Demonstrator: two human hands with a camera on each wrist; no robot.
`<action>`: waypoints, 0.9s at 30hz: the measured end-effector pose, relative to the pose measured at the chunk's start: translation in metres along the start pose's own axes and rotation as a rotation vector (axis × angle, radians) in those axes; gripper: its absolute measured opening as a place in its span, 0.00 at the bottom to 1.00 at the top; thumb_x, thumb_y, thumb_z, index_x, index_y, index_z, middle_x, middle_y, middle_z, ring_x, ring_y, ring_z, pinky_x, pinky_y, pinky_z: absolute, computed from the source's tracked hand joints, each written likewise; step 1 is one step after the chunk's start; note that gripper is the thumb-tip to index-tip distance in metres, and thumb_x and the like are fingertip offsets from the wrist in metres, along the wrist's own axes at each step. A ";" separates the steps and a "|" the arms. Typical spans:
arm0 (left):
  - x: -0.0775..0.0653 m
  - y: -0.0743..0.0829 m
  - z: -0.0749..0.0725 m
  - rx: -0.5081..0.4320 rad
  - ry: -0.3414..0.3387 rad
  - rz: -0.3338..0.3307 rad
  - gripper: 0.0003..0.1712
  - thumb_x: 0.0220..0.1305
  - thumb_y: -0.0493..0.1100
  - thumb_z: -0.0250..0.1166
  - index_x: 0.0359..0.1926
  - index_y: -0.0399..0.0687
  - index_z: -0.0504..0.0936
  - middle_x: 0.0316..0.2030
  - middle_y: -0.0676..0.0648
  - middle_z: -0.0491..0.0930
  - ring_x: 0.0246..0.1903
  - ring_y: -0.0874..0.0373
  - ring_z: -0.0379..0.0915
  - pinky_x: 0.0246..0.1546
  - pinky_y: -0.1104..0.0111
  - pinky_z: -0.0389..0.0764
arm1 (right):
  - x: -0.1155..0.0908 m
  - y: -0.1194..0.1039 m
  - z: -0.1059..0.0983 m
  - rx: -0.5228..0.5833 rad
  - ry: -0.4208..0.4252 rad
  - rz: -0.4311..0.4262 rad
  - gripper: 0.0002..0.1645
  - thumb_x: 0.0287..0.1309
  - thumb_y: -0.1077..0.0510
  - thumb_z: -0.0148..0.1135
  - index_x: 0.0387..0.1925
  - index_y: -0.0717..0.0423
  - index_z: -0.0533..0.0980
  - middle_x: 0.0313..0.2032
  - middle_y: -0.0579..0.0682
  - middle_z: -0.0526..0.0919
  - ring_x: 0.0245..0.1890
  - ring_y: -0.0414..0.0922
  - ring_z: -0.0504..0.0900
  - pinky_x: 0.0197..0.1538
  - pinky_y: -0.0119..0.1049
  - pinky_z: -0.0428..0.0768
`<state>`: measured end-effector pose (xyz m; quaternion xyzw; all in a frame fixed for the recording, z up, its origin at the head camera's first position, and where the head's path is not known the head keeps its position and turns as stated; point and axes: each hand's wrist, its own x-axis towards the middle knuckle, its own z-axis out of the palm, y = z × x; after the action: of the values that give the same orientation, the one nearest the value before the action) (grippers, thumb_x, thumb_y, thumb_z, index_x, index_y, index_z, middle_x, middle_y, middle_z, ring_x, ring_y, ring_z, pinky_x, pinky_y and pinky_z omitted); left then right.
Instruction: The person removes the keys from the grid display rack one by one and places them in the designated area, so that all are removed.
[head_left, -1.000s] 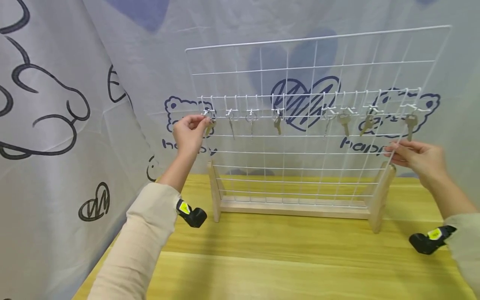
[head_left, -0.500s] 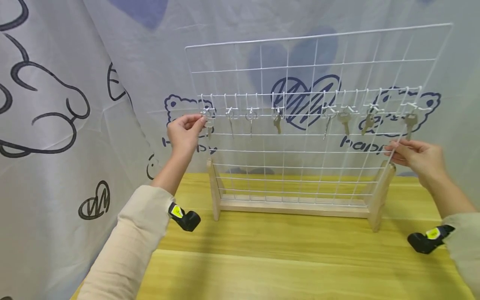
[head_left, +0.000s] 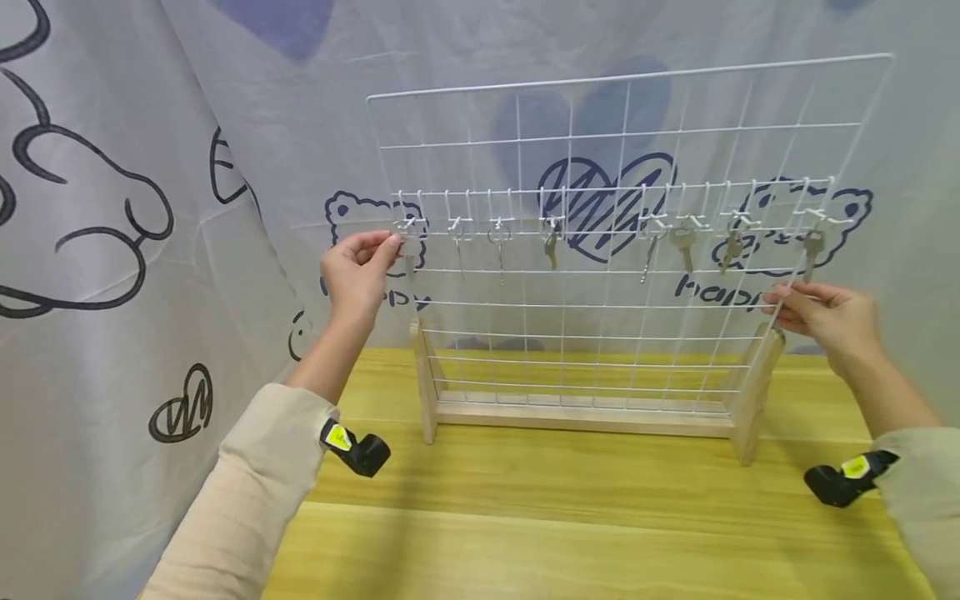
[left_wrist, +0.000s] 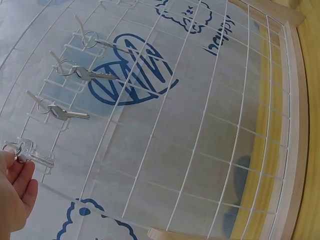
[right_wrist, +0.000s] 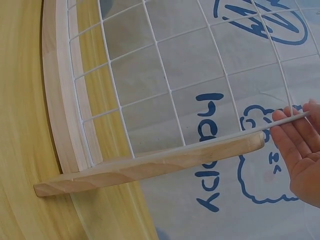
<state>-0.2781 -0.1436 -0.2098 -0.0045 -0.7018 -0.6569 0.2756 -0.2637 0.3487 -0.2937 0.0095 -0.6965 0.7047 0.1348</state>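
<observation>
My left hand (head_left: 356, 271) is at the left end of the white wire grid (head_left: 630, 78), thumb and fingertips pinching at the key ring (left_wrist: 20, 148) of the leftmost key (left_wrist: 41, 159). That key hangs from a white hook, its blade just beyond my fingertips. Part of the left hand lies outside the left wrist view. My right hand (head_left: 838, 327) pinches the grid's right side wire (right_wrist: 280, 121), just above the wooden upright (right_wrist: 220, 152). Several more keys on rings hang along the same row, among them a brass one (head_left: 684, 248) and the rightmost key (head_left: 812, 248).
The grid stands in a wooden base (head_left: 585, 417) on a yellow wood table (head_left: 570, 517). Double-pronged hooks stick out toward me along one row. Behind and to the left hangs a pale curtain (head_left: 247, 250) with blue drawings.
My left hand has shifted slightly left, and the leftmost key now hangs to the right of its fingertips. The right hand keeps its place on the side wire.
</observation>
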 end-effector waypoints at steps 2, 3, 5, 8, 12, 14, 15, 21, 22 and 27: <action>-0.001 -0.001 -0.002 -0.001 0.000 0.001 0.08 0.58 0.38 0.64 0.38 0.37 0.81 0.24 0.61 0.79 0.29 0.68 0.78 0.37 0.81 0.81 | 0.000 0.000 0.001 -0.009 0.003 -0.001 0.02 0.50 0.52 0.66 0.29 0.40 0.80 0.24 0.33 0.85 0.25 0.31 0.84 0.30 0.22 0.82; -0.001 -0.001 -0.003 0.003 0.001 0.005 0.08 0.58 0.38 0.64 0.38 0.38 0.81 0.24 0.61 0.79 0.29 0.68 0.78 0.37 0.81 0.81 | 0.000 0.000 0.001 -0.018 0.007 -0.001 0.02 0.51 0.51 0.65 0.29 0.39 0.80 0.23 0.32 0.85 0.25 0.30 0.84 0.30 0.21 0.82; -0.002 -0.001 -0.005 0.014 0.004 0.014 0.08 0.58 0.38 0.64 0.38 0.37 0.81 0.23 0.63 0.79 0.28 0.68 0.78 0.35 0.82 0.81 | 0.000 0.000 0.001 -0.029 0.014 -0.001 0.02 0.51 0.51 0.65 0.30 0.39 0.79 0.23 0.32 0.85 0.25 0.30 0.84 0.29 0.21 0.82; -0.004 -0.002 -0.007 0.034 0.005 0.036 0.09 0.59 0.39 0.64 0.37 0.37 0.80 0.22 0.64 0.78 0.26 0.70 0.77 0.33 0.82 0.80 | 0.000 0.001 0.001 -0.024 0.015 0.003 0.02 0.52 0.52 0.64 0.29 0.39 0.79 0.23 0.32 0.85 0.25 0.30 0.84 0.29 0.21 0.82; -0.006 -0.002 -0.008 0.029 -0.006 0.051 0.07 0.59 0.38 0.64 0.35 0.38 0.80 0.21 0.64 0.78 0.25 0.71 0.76 0.32 0.82 0.80 | 0.000 0.000 0.001 -0.056 0.018 0.019 0.03 0.54 0.52 0.63 0.29 0.36 0.79 0.23 0.31 0.84 0.25 0.29 0.83 0.29 0.21 0.82; -0.008 -0.002 -0.008 0.019 -0.017 0.052 0.06 0.59 0.37 0.64 0.35 0.38 0.80 0.21 0.64 0.78 0.25 0.71 0.76 0.32 0.83 0.80 | -0.001 0.000 0.001 -0.081 0.025 0.026 0.02 0.53 0.50 0.63 0.29 0.35 0.79 0.23 0.30 0.84 0.25 0.29 0.83 0.29 0.20 0.82; -0.008 -0.002 -0.008 0.012 -0.022 0.050 0.06 0.59 0.37 0.64 0.35 0.38 0.79 0.21 0.64 0.79 0.26 0.71 0.77 0.33 0.83 0.80 | 0.000 -0.001 0.001 -0.065 0.025 0.029 0.02 0.53 0.50 0.63 0.30 0.36 0.80 0.23 0.30 0.84 0.25 0.29 0.83 0.30 0.20 0.82; -0.013 -0.007 -0.008 -0.009 -0.052 0.032 0.09 0.59 0.35 0.63 0.38 0.32 0.79 0.21 0.63 0.79 0.25 0.71 0.77 0.35 0.81 0.81 | 0.001 -0.003 0.002 -0.049 0.040 0.056 0.03 0.50 0.48 0.65 0.30 0.38 0.80 0.23 0.31 0.84 0.25 0.29 0.83 0.30 0.21 0.82; -0.014 -0.009 -0.008 -0.004 -0.059 0.025 0.09 0.59 0.35 0.63 0.38 0.31 0.79 0.21 0.64 0.79 0.26 0.71 0.78 0.36 0.81 0.82 | 0.001 -0.003 0.002 -0.054 0.040 0.061 0.04 0.49 0.48 0.65 0.30 0.37 0.80 0.23 0.31 0.84 0.25 0.29 0.83 0.30 0.21 0.82; -0.024 -0.024 -0.010 0.040 -0.095 -0.030 0.10 0.60 0.36 0.63 0.39 0.33 0.79 0.21 0.65 0.79 0.26 0.73 0.78 0.37 0.80 0.82 | 0.003 -0.003 -0.003 0.000 -0.009 0.089 0.02 0.49 0.49 0.66 0.28 0.39 0.81 0.24 0.34 0.85 0.26 0.32 0.84 0.31 0.23 0.83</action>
<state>-0.2631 -0.1475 -0.2410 -0.0197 -0.7271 -0.6459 0.2318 -0.2653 0.3519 -0.2907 -0.0184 -0.6968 0.7101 0.1000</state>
